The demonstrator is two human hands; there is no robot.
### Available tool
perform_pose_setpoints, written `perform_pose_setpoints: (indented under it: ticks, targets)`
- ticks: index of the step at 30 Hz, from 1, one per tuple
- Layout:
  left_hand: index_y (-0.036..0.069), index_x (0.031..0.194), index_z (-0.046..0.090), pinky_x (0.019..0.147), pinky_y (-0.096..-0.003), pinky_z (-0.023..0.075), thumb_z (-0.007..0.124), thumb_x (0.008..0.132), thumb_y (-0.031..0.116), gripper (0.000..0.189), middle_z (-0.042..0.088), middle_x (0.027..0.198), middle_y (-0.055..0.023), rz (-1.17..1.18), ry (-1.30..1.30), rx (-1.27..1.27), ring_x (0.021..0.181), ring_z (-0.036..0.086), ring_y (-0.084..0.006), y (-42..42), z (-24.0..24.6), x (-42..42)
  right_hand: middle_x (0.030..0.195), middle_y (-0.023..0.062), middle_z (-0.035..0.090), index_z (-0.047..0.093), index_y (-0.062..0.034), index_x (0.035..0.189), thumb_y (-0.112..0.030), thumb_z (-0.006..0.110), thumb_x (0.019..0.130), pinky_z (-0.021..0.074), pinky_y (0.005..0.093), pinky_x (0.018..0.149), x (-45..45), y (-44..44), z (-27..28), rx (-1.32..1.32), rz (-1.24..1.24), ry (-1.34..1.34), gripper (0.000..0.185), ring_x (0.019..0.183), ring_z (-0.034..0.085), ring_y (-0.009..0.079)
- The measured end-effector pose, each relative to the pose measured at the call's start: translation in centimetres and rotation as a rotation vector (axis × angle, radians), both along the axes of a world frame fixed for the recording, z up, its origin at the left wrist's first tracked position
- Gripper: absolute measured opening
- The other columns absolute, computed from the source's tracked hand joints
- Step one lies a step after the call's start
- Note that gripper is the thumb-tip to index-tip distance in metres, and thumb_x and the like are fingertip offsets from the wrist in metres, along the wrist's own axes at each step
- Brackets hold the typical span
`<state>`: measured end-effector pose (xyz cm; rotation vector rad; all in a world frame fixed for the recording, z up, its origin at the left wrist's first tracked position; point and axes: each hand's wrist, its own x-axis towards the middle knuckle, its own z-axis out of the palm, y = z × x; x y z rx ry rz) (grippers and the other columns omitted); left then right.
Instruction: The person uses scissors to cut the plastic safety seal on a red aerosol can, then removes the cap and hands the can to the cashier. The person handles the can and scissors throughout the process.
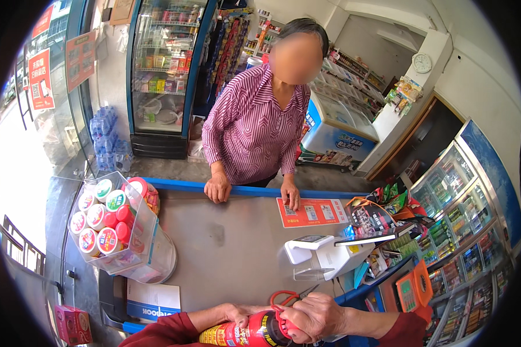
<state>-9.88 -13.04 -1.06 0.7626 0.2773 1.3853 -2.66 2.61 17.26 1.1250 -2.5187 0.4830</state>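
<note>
Lying on its side at the near edge of the counter is a large bottle (252, 335) with a red and yellow printed wrapper and a dark neck. My left hand (233, 314) grips its body from above, the thumb on the label. At the neck end, my right hand (316, 318) is closed around the red cap (289, 326), which its fingers partly hide. Just beyond the right hand, a pair of scissors (285, 297) with red handles rests on the counter (225, 247). The lower part of the bottle is cut off by the picture's bottom edge.
Across the counter stands a person (256, 117) with both hands at its far edge. A clear bin of lidded tubs (108, 225) is at left, above a notebook (154, 299). At right are a red printed sheet (311, 212), a white payment device (308, 249) and an orange scale (413, 287).
</note>
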Motion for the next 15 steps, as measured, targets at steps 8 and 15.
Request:
perform_pose_setpoints:
  ticks: [8,15]
  targets:
    - [-0.004,0.14,0.027,0.105,-0.0316,0.031,0.085,0.046,0.053,0.124,0.043,0.134,-0.0158,0.03,-0.008,-0.145,0.123,0.045,-0.0203,0.4,-1.1,-0.3,0.07,0.015,0.063,0.059,-0.0001,0.084,-0.024,0.049,0.083,0.0485,0.0384,0.051,0.4,1.6,-0.8,0.076,-0.155,-0.197,0.026,0.058,0.062,0.0298]
    - [0.001,0.137,0.037,0.105,-0.0316,0.0278,0.073,0.062,0.055,0.099,0.043,0.135,-0.0143,0.439,0.557,-0.037,0.124,0.042,-0.0223,1.5,-7.5,0.3,0.068,0.014,0.057,0.057,-0.001,0.083,-0.014,0.046,0.081,0.0463,0.0417,0.052,0.7,1.7,-2.0,-0.097,-0.074,-0.032,0.017,0.054,0.056,0.0322]
